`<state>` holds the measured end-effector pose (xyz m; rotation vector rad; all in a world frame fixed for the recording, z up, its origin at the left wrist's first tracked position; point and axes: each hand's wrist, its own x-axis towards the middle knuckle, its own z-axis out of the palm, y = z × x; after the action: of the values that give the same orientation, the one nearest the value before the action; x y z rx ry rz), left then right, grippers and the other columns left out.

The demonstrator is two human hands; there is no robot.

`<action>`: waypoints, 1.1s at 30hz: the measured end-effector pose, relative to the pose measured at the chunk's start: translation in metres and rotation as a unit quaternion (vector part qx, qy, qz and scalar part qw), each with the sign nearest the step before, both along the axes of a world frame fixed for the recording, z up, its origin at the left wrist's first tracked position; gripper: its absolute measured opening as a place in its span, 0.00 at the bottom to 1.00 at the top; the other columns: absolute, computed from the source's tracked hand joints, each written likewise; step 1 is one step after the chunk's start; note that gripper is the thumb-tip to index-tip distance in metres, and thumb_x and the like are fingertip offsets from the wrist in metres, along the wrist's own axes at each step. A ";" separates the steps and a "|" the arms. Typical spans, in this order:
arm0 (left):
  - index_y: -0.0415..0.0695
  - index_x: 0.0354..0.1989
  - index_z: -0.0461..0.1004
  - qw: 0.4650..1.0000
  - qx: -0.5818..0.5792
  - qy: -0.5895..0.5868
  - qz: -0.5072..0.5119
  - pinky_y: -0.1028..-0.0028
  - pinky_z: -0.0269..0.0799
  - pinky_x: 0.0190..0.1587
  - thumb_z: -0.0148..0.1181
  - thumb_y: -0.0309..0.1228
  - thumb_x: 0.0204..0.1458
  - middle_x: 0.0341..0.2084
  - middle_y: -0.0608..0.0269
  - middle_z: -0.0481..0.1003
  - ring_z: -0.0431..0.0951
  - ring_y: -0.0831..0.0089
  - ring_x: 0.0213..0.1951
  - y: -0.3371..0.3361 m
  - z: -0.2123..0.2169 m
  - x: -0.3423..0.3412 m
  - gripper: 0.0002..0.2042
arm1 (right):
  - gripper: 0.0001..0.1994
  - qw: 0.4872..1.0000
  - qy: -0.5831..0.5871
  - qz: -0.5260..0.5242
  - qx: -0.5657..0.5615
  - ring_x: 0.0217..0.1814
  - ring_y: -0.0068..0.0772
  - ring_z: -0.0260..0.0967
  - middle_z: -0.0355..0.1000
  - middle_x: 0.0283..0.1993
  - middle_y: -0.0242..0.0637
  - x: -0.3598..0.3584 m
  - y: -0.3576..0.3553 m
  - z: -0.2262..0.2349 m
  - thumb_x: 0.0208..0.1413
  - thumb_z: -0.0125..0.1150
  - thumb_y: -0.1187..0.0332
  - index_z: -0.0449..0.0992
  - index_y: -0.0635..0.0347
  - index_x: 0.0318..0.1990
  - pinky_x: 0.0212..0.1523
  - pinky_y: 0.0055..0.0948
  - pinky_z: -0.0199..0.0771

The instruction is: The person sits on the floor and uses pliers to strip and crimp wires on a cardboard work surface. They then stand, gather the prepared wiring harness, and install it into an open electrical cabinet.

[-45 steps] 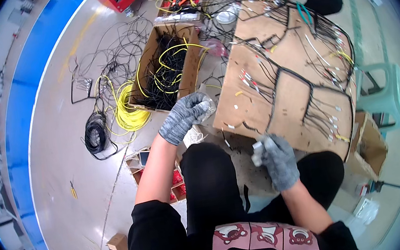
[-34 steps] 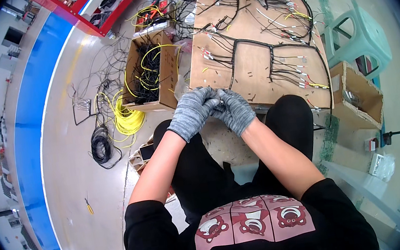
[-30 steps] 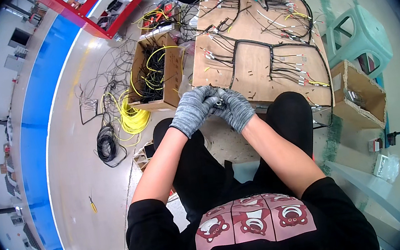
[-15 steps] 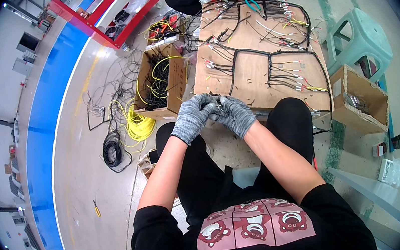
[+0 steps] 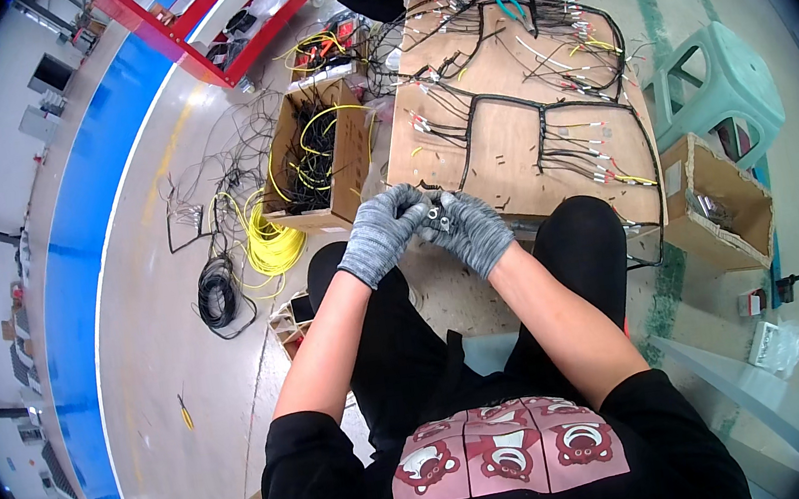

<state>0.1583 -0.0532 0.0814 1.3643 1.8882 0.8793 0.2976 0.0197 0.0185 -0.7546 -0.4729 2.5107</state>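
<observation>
- Both hands have come together since the earliest frame: left hand (image 5: 380, 237) was by the near corner of the cable box (image 5: 351, 170), right hand (image 5: 471, 232) below the near edge of the table (image 5: 439, 165); now they meet.
- Table: biggest item. Near edge just ahead of my fingertips, its near left corner closest. Lip could catch me if I push forward.
- Black wire harness (image 5: 507, 99) spread across the table, one run hanging past the near right corner; wide moves right could snag it.
- Cable box left of the table, just beyond my left hand in view; swinging left risks a knock. Best room looks to be back toward me, between left knee (image 5: 326, 264) and right knee (image 5: 586, 225).
- Yellow coil (image 5: 273, 248) beside the cable box, well apart from my fingers.
- Hands: gloved, fingers curled. Left pinched nearly closed on the work, right wrapped around it.
- Small silver-and-dark parts (image 5: 438, 217) between my fingertips, just off the near edge. Exact kind and count: can't tell.
- Handling guess: light, stiff, slippery through gloves, easy to drop. Grip the dark body, keep fingertips off the silver ends.
</observation>
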 end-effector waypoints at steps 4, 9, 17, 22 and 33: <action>0.38 0.36 0.74 1.000 0.007 -0.028 0.002 0.76 0.70 0.37 0.59 0.28 0.50 0.25 0.62 0.75 0.72 0.78 0.29 0.002 -0.004 -0.002 0.08 | 0.11 0.999 -0.033 -0.009 0.009 0.40 0.36 0.72 0.71 0.41 0.40 -0.002 0.000 0.005 0.62 0.42 0.68 0.69 0.62 0.47 0.42 0.39 0.79; 0.37 0.36 0.73 1.000 0.013 -0.012 0.013 0.77 0.70 0.37 0.58 0.28 0.51 0.26 0.63 0.75 0.72 0.78 0.29 0.002 -0.013 -0.005 0.08 | 0.12 1.000 -0.017 0.003 -0.002 0.42 0.37 0.72 0.71 0.40 0.42 -0.005 0.002 -0.004 0.62 0.44 0.68 0.68 0.63 0.47 0.43 0.38 0.79; 0.40 0.36 0.73 0.969 0.099 -0.185 0.131 0.82 0.67 0.27 0.55 0.26 0.54 0.24 0.70 0.73 0.70 0.83 0.24 -0.005 -0.006 -0.066 0.05 | 0.12 0.999 -0.009 0.010 0.033 0.32 0.33 0.72 0.71 0.35 0.41 0.000 -0.001 0.004 0.62 0.46 0.66 0.69 0.66 0.45 0.30 0.26 0.76; 0.39 0.32 0.74 0.971 0.040 -0.108 0.212 0.78 0.69 0.31 0.60 0.27 0.49 0.22 0.67 0.74 0.72 0.79 0.25 -0.015 -0.104 -0.138 0.05 | 0.10 0.991 -0.110 0.006 0.072 0.23 0.21 0.67 0.71 0.28 0.36 0.004 -0.003 0.007 0.62 0.47 0.67 0.70 0.65 0.42 0.17 0.16 0.66; 0.43 0.35 0.75 0.951 -0.104 0.258 0.137 0.61 0.71 0.42 0.57 0.30 0.46 0.31 0.51 0.76 0.75 0.54 0.37 0.068 -0.223 -0.182 0.09 | 0.12 0.990 -0.137 -0.009 0.043 0.20 0.21 0.67 0.71 0.27 0.35 0.000 0.009 0.006 0.63 0.45 0.65 0.70 0.65 0.42 0.13 0.16 0.63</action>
<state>-0.0240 0.0145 -0.1420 1.3046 2.5362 0.4453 0.2981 0.0283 0.0250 -1.0720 -0.6598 2.3628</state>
